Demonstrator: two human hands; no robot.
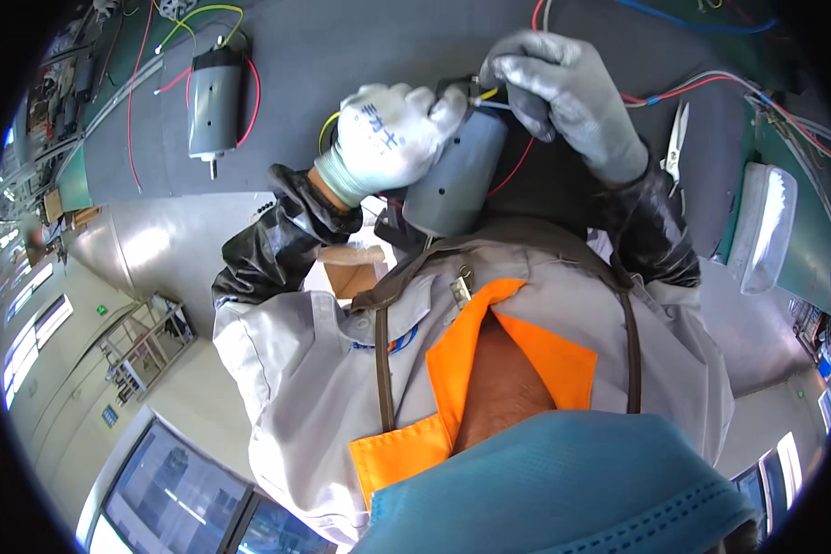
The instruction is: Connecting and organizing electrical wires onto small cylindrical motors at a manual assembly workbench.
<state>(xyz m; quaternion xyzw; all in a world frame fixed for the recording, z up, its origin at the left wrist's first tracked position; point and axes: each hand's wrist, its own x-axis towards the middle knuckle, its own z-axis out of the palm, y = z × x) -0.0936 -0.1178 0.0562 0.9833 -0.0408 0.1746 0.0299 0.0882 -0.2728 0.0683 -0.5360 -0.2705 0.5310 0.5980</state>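
A grey cylindrical electric motor (454,180) lies on the dark bench, tilted, its near end close to my body. My left hand (392,137), in a white glove, is closed at the motor's far end, with thumb and fingertips pressed against it. Fingers curled, my grey-gloved right hand (568,103) is just right of that end. A short yellow wire (487,94) and a thin white strip run between the motor's end and the right fingers. Those fingers hide their grip. A red wire (515,168) loops along the motor's right side.
A second grey motor (214,109) with red and yellow-green wires lies at the left. Scissors or snips (678,146) lie at the right, near a bundle of red and white wires (702,81). Beyond them is a clear plastic-looking tray (763,226). A blue cable (702,25) crosses the far right.
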